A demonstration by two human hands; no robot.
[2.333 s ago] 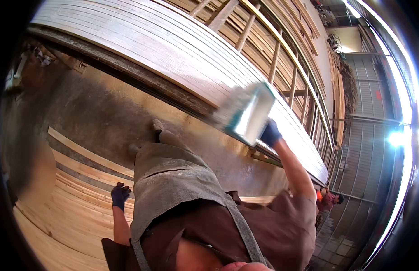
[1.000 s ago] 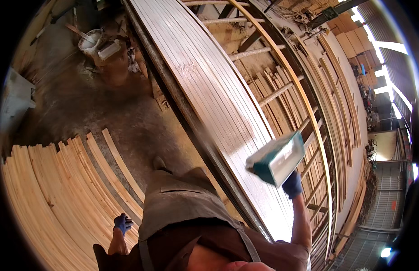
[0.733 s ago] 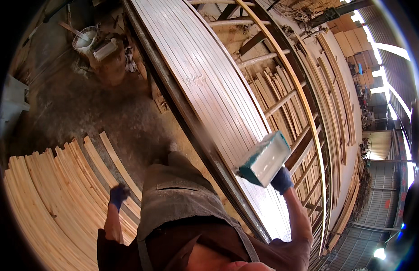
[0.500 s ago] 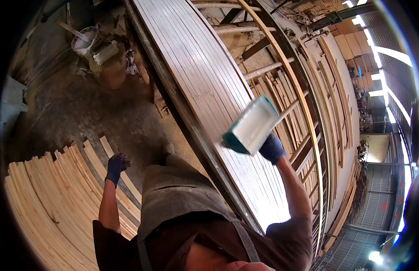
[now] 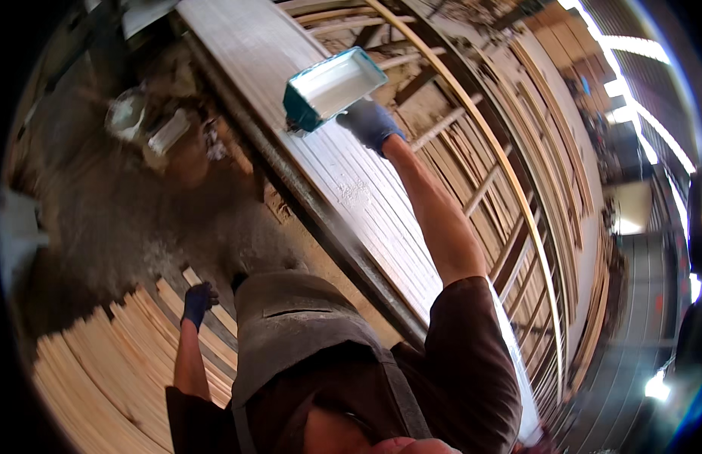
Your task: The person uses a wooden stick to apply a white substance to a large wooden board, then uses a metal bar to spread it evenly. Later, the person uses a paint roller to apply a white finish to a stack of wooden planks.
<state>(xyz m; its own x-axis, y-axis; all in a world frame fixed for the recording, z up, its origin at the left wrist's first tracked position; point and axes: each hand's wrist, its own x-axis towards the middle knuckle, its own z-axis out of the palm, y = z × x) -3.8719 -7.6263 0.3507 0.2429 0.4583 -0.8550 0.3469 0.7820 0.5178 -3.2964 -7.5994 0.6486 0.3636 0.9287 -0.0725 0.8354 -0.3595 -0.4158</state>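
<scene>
In my gloved right hand (image 5: 368, 126) I grip a teal trough-shaped glue spreader (image 5: 339, 85) with a white interior, holding it by its near right side. It is tilted over a long row of pale strips laid edge to edge (image 5: 366, 219), which have a wet-looking sheen. White spatter lies on the strips just nearer to me than the spreader. Whether the spreader's lower edge touches them I cannot tell. My gloved left hand (image 5: 200, 303) hangs at my left, its fingers loosely bent and nothing seen in them, above loose wooden strips (image 5: 124, 356).
A dark metal rail (image 5: 313, 219) edges the row of strips on my side. A white-smeared bucket (image 5: 126, 115) and a pale block (image 5: 169, 132) stand at the far left. A curved wooden strip (image 5: 472, 125) and a rack with more lumber (image 5: 544, 144) lie to the right.
My right hand has carried the glue spreader away from me and to the left along the strips, and the arm is stretched out further. White spatter shows more clearly behind it. My left hand has dropped slightly.
</scene>
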